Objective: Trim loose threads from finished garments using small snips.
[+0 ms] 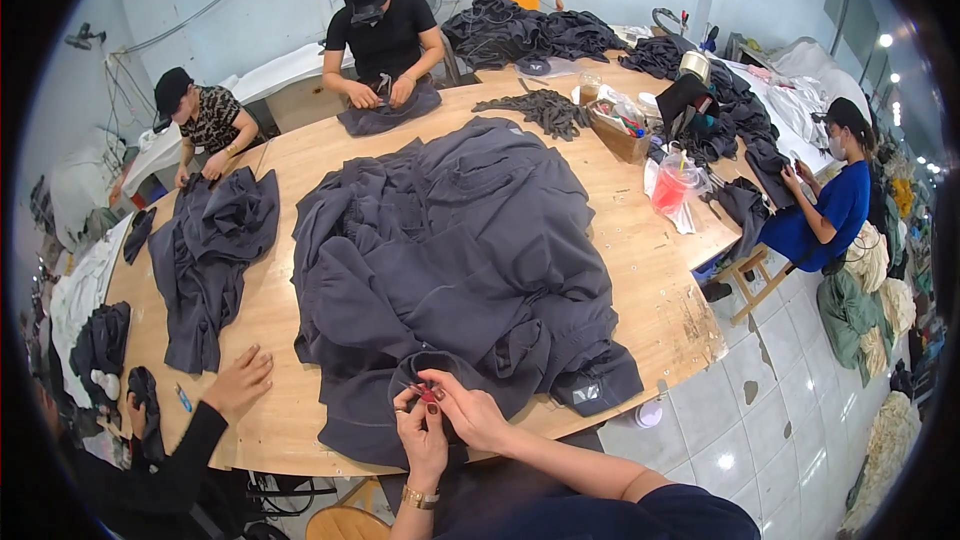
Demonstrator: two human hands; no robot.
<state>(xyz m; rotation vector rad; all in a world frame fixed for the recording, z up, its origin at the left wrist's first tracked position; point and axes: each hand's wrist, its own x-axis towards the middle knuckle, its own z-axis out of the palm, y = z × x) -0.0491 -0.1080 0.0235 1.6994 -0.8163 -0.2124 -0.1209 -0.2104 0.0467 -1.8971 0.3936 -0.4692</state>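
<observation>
A large heap of dark grey garments lies on the wooden table before me, its near end reaching the table edge. Both my hands are at a rounded, cuff-like opening of this cloth. My left hand, with a gold watch at the wrist, is closed, its fingers pinching the cloth's edge. From the right, my right hand meets it, fingers closed at a small red object. That object sits between the fingertips, and its kind is too covered to make out.
At my left, a co-worker's hand lies flat on the table near a small blue item. Other people handle dark garments around the table. Toward the right stand a cardboard box and a cup of red drink.
</observation>
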